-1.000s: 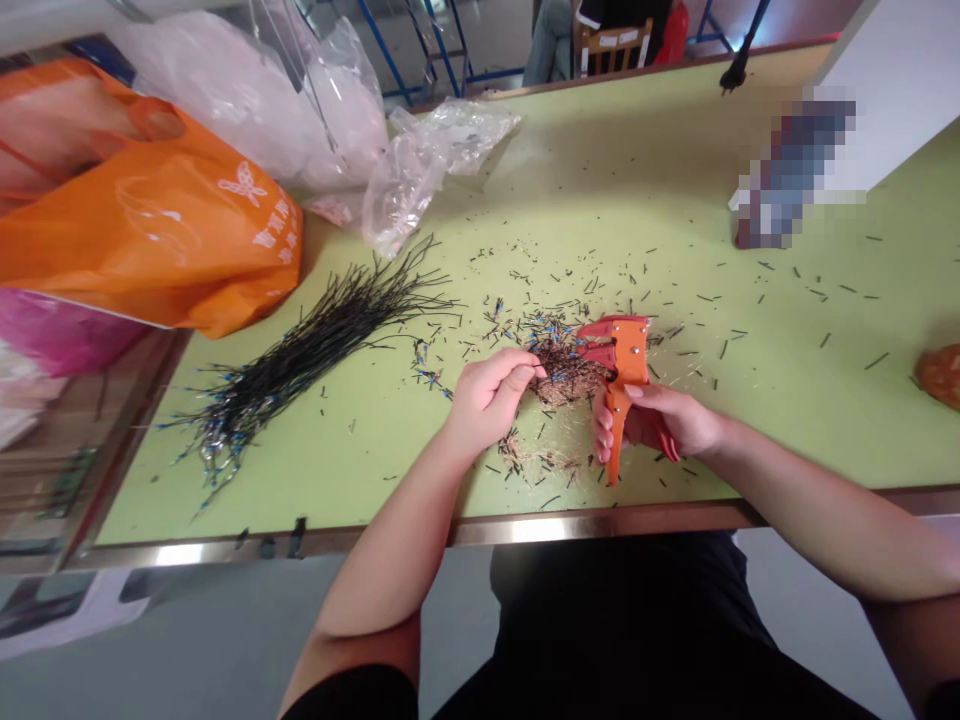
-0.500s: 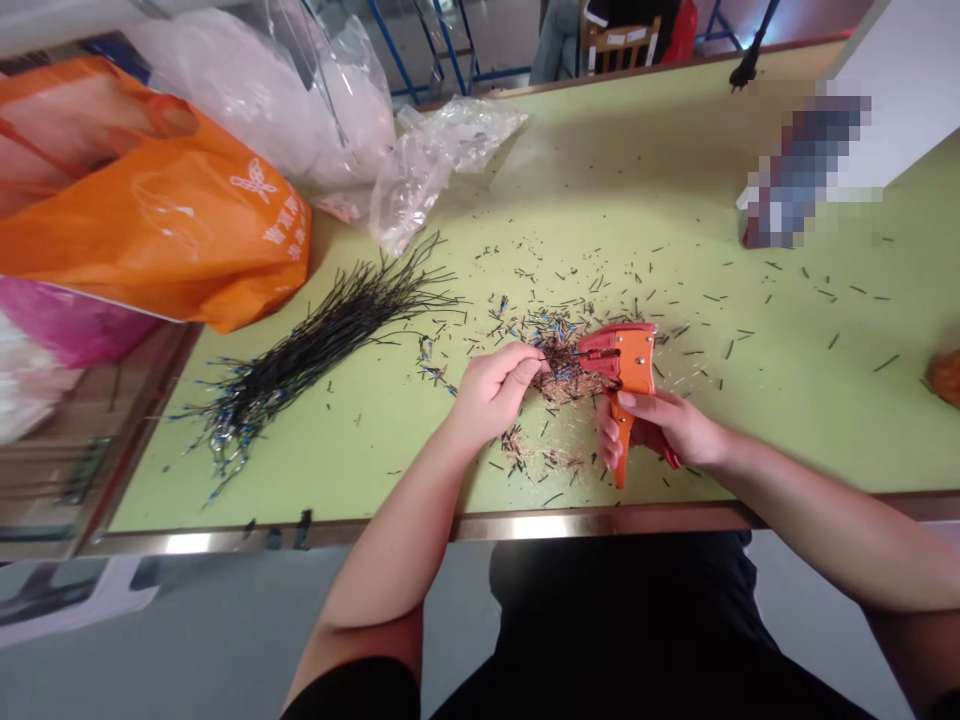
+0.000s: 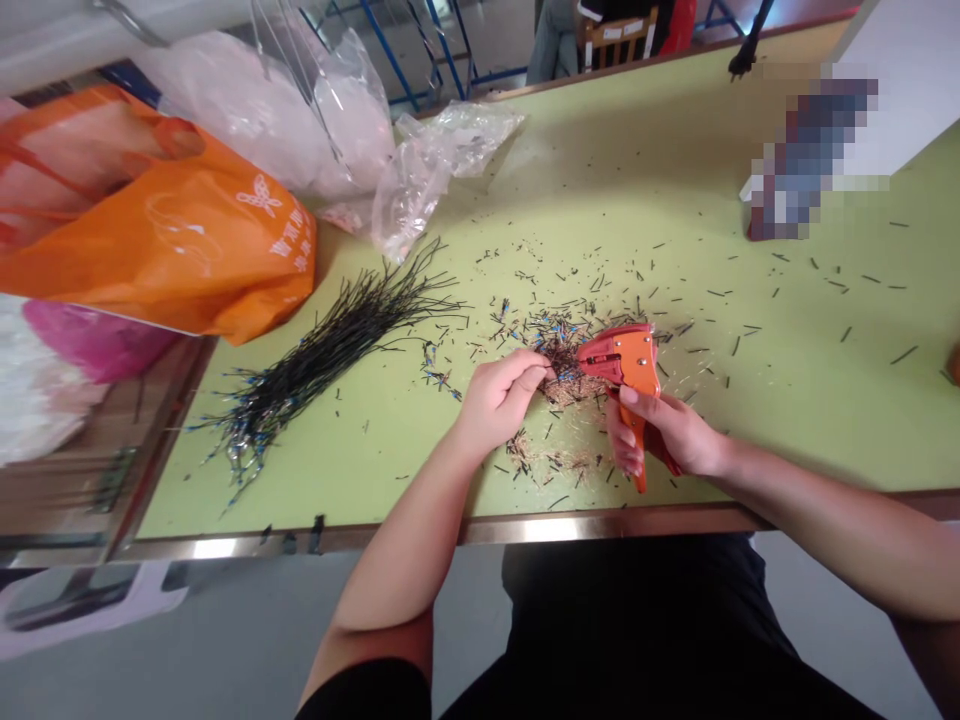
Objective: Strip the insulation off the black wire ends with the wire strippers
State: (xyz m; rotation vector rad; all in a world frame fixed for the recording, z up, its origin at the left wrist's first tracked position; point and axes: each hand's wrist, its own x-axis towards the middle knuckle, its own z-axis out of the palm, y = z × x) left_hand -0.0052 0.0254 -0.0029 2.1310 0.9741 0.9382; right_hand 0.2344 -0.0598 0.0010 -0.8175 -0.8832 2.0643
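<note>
My left hand [image 3: 501, 398] is pinched closed on a thin black wire, hard to tell from the dark scraps behind it. Just to its right, my right hand [image 3: 671, 432] wraps round the handles of an orange-and-red wire stripper [image 3: 636, 365], whose jaws point left towards my left fingertips. Under both hands lies a heap of wire scraps [image 3: 562, 362]: black insulation, bits of blue and copper strands. Farther left, a long bundle of black wires [image 3: 322, 350] with blue and silvery ends lies slantwise on the table.
An orange bag [image 3: 225, 250] and clear plastic bags [image 3: 420, 170] crowd the back left of the green table [image 3: 637, 200]. Black offcuts are scattered around. A white box-like object [image 3: 911, 90] stands at back right near a black plug [image 3: 742, 62]. A seated person [image 3: 555, 40] shows beyond.
The view has shifted slightly. The wire stripper has tilted a little, its handle end swinging right with my right hand. My left hand stays pinched close to the jaws.
</note>
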